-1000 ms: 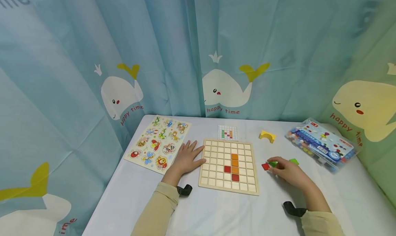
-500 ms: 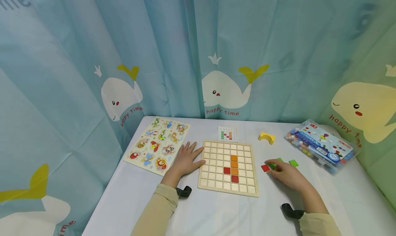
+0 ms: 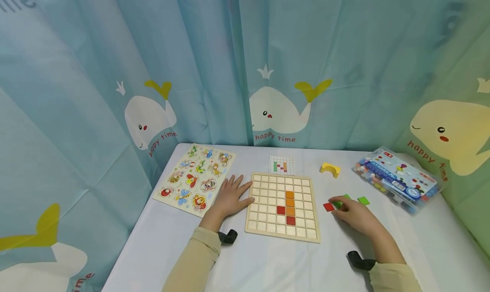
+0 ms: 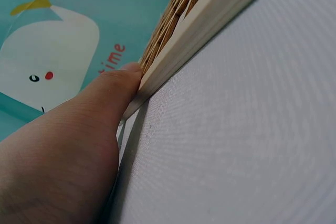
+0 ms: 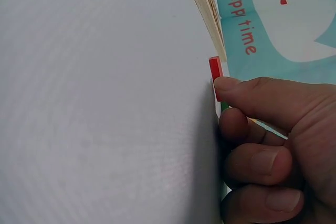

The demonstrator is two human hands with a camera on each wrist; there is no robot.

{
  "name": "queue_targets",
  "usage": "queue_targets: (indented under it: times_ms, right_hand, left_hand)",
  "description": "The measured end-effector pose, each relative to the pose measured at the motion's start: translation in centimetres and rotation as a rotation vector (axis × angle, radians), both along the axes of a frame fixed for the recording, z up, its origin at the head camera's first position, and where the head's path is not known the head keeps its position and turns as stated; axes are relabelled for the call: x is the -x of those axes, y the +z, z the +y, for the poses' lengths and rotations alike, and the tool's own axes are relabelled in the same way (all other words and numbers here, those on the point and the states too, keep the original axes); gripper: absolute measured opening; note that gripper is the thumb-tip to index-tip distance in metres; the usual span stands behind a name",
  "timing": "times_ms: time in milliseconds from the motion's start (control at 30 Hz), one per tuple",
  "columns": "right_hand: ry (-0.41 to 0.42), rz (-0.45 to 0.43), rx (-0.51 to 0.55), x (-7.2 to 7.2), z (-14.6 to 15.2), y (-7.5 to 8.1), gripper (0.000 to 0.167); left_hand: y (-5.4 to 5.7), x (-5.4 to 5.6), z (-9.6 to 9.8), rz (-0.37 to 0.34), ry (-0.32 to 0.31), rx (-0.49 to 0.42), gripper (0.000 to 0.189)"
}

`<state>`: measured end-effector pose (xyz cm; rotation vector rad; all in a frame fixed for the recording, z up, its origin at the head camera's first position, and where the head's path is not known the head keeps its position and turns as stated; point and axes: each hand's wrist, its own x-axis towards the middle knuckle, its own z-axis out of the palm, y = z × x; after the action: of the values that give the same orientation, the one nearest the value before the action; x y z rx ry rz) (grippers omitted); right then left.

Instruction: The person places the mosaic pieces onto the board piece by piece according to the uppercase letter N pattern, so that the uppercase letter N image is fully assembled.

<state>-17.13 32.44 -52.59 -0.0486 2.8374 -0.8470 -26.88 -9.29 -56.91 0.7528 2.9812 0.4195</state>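
Note:
My left hand lies with spread fingers beside a wooden grid board, thumb and index fingertip at its left edge. In the left wrist view the thumb touches the board's side. Orange tiles form a column in the board, with red tiles beside and below it. To the right of the board, my right hand pinches a green tile between thumb and index finger, low over the table. A loose red tile sits at the fingertips, partly behind the thumb in the right wrist view.
Two more green tiles lie behind and beyond the right hand. A pattern card lies behind the board, with a yellow arch block to its right. An insect puzzle board is at left, a plastic case at right.
My right hand has shifted slightly down and lowered the green tile next to the red one; another green tile now shows behind the fingers. My left hand stays in place.

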Motion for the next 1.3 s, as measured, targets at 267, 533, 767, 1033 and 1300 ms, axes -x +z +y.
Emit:
queue_targets:
  times_ms: [267, 533, 767, 1033, 1300]
  right_hand:
    - [0.011, -0.015, 0.001, 0.14, -0.03, 0.06, 0.043]
    - [-0.009, 0.000, -0.011, 0.04, -0.24, 0.09, 0.031]
    - [-0.036, -0.013, -0.006, -0.04, -0.39, -0.23, 0.031]
    - [-0.035, -0.019, 0.002, 0.01, -0.28, -0.30, 0.034]
    - [-0.030, -0.018, 0.009, 0.10, -0.75, 0.21, 0.036]
  left_hand:
    - [0.05, 0.04, 0.03, -0.002, 0.003, -0.003, 0.069]
    - [-0.12, 0.25, 0.03, 0.007, 0.000, -0.003, 0.070]
    - [-0.05, 0.03, -0.03, -0.008, -0.002, -0.017, 0.070]
    - [-0.13, 0.11, -0.03, -0.001, -0.004, -0.012, 0.071]
    - [-0.06, 0.04, -0.08, -0.004, -0.002, -0.010, 0.071]
